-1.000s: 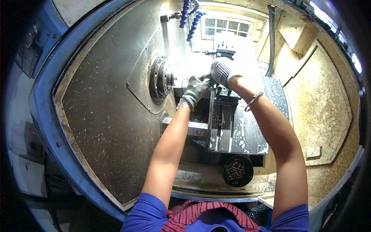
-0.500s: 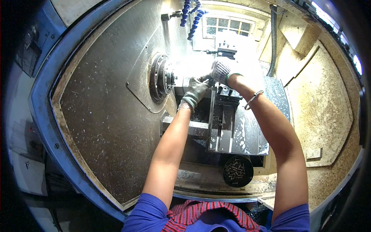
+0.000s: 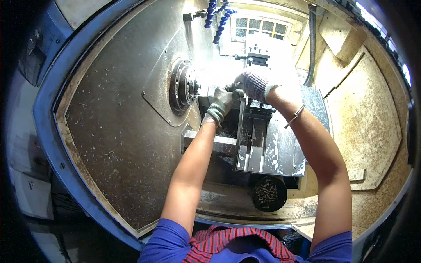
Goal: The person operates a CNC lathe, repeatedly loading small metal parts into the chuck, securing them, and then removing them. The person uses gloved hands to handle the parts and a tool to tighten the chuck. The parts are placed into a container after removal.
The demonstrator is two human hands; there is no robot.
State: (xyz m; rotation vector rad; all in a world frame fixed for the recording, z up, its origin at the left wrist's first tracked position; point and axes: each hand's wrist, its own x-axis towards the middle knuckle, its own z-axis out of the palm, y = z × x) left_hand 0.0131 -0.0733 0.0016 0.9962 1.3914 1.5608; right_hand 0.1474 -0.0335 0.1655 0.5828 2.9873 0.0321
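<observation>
Your left hand point(image 3: 224, 100) and right hand point(image 3: 255, 84) meet, likely for steadiness | fingers curled, contents unclear | tool block point(image 3: 259, 110) nearside of fingers

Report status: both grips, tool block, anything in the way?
Left grip and right grip gloved, close together by the tool block. Anything held: can't tell. Chuck left, tub lower in view, both apart from the grips.
</observation>
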